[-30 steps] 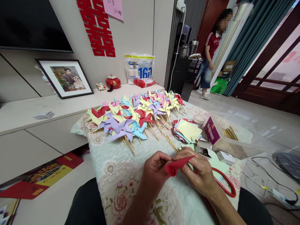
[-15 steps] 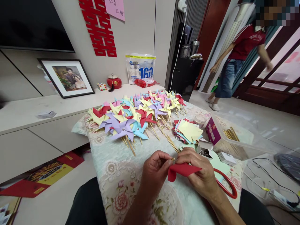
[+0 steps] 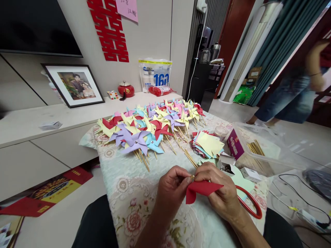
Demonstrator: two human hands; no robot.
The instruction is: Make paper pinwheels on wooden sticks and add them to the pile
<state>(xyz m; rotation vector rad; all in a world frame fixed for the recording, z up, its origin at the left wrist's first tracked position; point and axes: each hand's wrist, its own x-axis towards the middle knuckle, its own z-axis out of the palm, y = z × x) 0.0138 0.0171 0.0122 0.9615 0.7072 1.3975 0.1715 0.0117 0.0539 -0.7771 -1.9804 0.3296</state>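
A red paper pinwheel (image 3: 201, 187) is held in front of me over the table, its blades folded and partly hidden by fingers. My right hand (image 3: 219, 189) is closed around it, with thumb beneath and fingers on top. Meeting it from the left, my left hand (image 3: 174, 187) pinches thumb and forefinger at the paper's edge. A small tan tip (image 3: 192, 177) shows between the two hands; its kind is unclear. Beyond the hands lie wooden sticks (image 3: 190, 158), a stack of cut coloured paper (image 3: 208, 144) and an open small box of metal pins (image 3: 226, 168).
Many finished pinwheels (image 3: 137, 142) cover the table's far side. A clear plastic bin (image 3: 281, 160) with sticks stands at the right, near a small white box (image 3: 250, 174). Red scissors handles (image 3: 254, 205) lie beside my right forearm. A person (image 3: 292, 93) is at the far right.
My hands and the red pinwheel have shifted only slightly. The person in the background has moved to the right, partly out of view.
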